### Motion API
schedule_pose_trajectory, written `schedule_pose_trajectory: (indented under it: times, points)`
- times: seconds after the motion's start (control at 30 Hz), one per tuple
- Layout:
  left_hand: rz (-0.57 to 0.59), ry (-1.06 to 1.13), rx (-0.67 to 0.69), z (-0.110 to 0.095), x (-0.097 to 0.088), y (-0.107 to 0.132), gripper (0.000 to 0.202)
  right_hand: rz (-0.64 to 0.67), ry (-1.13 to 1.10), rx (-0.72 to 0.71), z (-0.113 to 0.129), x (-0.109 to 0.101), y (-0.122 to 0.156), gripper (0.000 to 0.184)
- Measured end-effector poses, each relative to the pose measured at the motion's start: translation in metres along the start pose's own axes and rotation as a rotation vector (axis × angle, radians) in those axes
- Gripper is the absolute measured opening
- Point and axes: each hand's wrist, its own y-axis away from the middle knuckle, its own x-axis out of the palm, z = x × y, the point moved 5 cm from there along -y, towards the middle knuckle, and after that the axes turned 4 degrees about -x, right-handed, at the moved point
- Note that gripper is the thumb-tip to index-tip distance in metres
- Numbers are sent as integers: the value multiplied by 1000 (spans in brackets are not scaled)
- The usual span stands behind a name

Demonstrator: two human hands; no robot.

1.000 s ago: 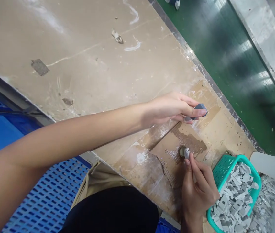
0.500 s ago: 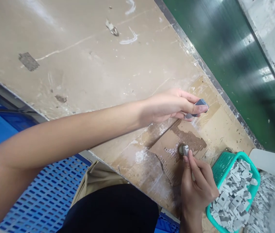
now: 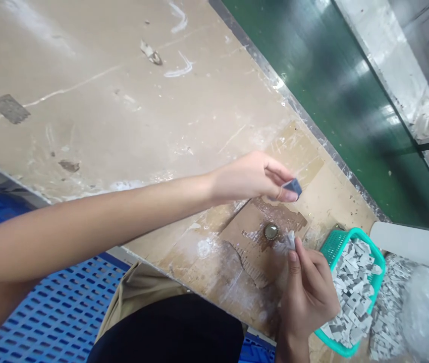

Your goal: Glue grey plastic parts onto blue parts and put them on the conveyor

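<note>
My left hand point(image 3: 250, 176) reaches across the table and pinches a small dark blue-grey block point(image 3: 293, 189) between thumb and fingers. My right hand point(image 3: 309, 292), lower down, grips a small light-grey piece point(image 3: 290, 240) by the tips of thumb and forefinger; the piece is slightly blurred. Just left of that piece lies a small round cap point(image 3: 271, 231), like an upturned bottle cap, with something shiny inside. Under the cap is a torn sheet of brown cardboard point(image 3: 245, 237), dark and wet-looking in places. The piece and the cap are apart.
A teal plastic basket point(image 3: 377, 269) full of small grey-white pieces stands right of my right hand. Beyond it are a heap of similar pieces point(image 3: 388, 302), a clear plastic bag point(image 3: 424, 307) and a white board point(image 3: 415, 247). A green strip point(image 3: 313, 96) runs along the table's far edge.
The light-grey piece in my right hand was at the cap and is now off to its right. My left hand has come lower, still pinching the block. The whole view has shifted.
</note>
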Motion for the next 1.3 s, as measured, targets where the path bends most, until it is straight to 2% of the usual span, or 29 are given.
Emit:
schedule_pose_trajectory:
  times: [0.17,0.3,0.5,0.73,0.9,1.2,1.3]
  points:
    - [132,-72,-81,25,22,0,25,-151,-144,12,4,-15,-6,30]
    - [239,-2,-157,41,41,7,24,-127,-184,-6,6,-18,-8,33]
    - [287,35,-179,42,50,13,26,-99,-209,-41,8,-17,-10,34]
    - [287,-3,-95,40,52,15,20,-28,-128,-76,11,-17,-9,41]
    - [215,-39,27,35,54,22,12,-27,-84,-69,14,-15,-8,44]
    - [117,-1,-41,34,54,22,8,60,-39,-31,21,-8,-7,52]
    - [89,-28,-98,41,49,18,15,104,-1,-36,21,-9,-14,52]
